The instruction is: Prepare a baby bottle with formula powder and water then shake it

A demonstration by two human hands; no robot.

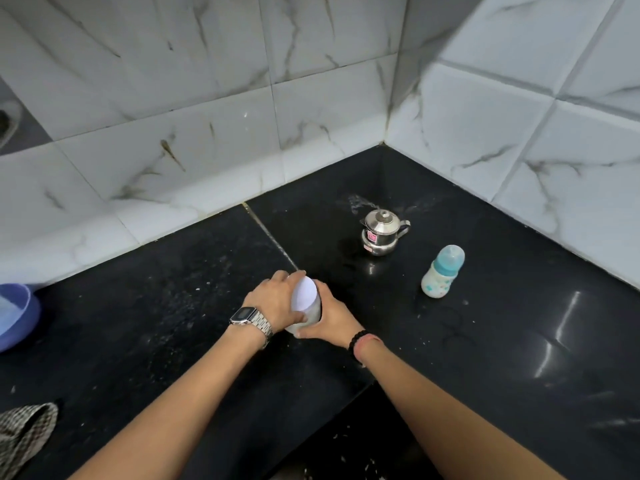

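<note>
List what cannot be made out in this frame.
- White-lidded container, head view: contents and label hidden by left hand and right hand.
- Steel pot: lid shut, contents unseen.
- Baby bottle: fill level too small to tell.
- Blue bowl: cut off by left edge.

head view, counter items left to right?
Blue bowl → checked cloth → white-lidded jar held by both hands → steel pot → baby bottle.
</note>
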